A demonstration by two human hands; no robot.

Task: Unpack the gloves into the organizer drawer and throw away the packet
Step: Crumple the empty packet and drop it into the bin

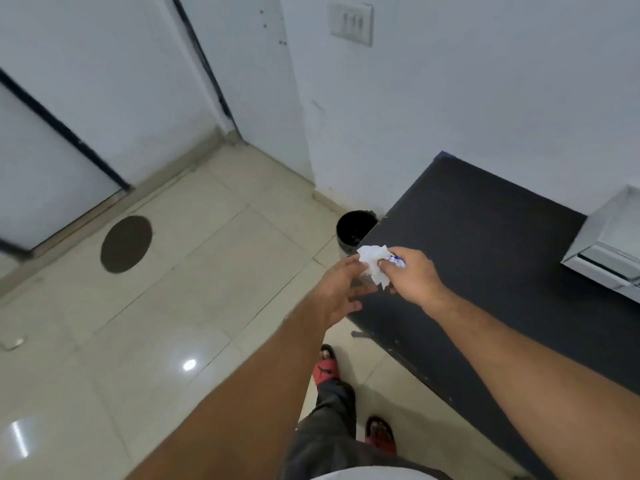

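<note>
My right hand (414, 277) is closed around a crumpled white packet with blue print (375, 263), held over the left corner of the black table (485, 258). Just left of it, my left hand (341, 291) has its fingers spread and its fingertips touch the packet's edge. A black waste bin (355, 230) stands on the floor beside the table's far corner, just beyond the packet. The white organizer drawer unit (609, 244) sits at the right edge of the table, partly cut off by the frame. No gloves are visible.
Beige tiled floor (173, 306) spreads to the left, with a round brown drain cover (126, 244). White walls and a door frame (207, 64) close the back. My feet in red sandals (325, 368) stand by the table's front edge.
</note>
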